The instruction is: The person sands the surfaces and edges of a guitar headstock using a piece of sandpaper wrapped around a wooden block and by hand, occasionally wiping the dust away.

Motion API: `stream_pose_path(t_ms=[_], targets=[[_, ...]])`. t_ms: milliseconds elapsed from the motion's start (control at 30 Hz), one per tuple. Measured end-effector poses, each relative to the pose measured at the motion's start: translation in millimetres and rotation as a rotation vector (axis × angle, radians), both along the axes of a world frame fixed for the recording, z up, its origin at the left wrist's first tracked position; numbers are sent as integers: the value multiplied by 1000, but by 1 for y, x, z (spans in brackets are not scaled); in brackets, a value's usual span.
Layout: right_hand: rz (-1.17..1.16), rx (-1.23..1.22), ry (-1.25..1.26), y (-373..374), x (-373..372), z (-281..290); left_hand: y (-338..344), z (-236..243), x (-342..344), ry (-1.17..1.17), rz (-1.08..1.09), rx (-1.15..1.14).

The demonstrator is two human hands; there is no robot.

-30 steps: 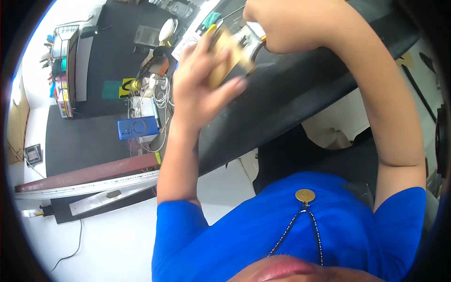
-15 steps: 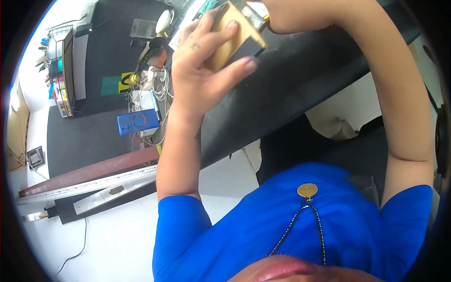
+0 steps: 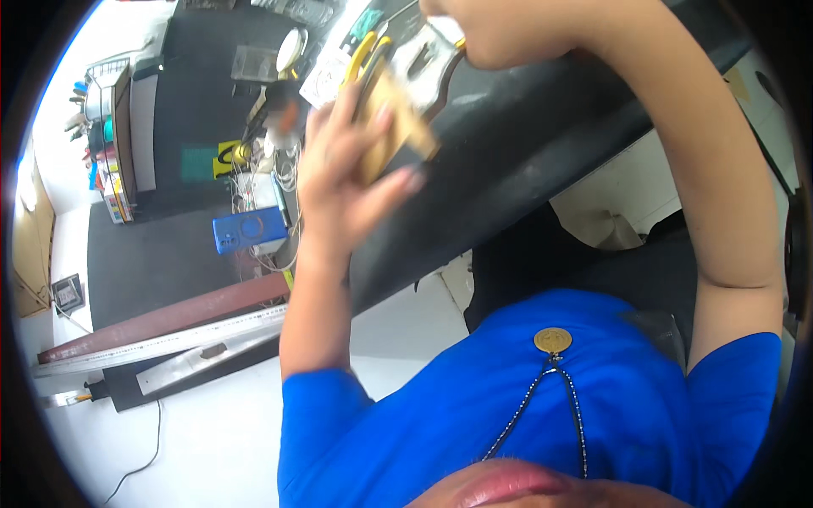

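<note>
Head view: a blue phone [image 3: 251, 230] is lying left of the left wrist, beside tangled white cables [image 3: 289, 176]. The left hand [image 3: 330, 165] is grasping a tan block [image 3: 402, 114], its fingers spreading over one face and the thumb standing apart. Just beyond those fingers, yellow-handled pliers [image 3: 357, 59] are showing. Between the two hands, a pale piece [image 3: 432, 72] is sitting close to the right hand [image 3: 483, 30], which is curling at the upper edge; whether it is gripping anything, I cannot tell. Handling seems to be under way, the block not being released yet; nothing is showing as finished.
</note>
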State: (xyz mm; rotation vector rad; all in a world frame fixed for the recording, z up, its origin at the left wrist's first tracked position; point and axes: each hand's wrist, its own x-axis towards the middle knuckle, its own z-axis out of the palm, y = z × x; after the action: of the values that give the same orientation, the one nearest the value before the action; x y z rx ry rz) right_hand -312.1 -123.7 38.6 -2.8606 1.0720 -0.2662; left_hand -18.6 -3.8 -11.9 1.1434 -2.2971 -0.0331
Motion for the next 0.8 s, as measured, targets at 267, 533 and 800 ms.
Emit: stream_pose_path(t_ms=[267,533,800], targets=[[36,65,21,-3,1,10,-35,11,-29,36,-25,2],[57,118,41,6,6,7,41,-11,42,53,23,32],[44,-6,-43,-1,-1,3,6,2,-2,5,-75,-38]])
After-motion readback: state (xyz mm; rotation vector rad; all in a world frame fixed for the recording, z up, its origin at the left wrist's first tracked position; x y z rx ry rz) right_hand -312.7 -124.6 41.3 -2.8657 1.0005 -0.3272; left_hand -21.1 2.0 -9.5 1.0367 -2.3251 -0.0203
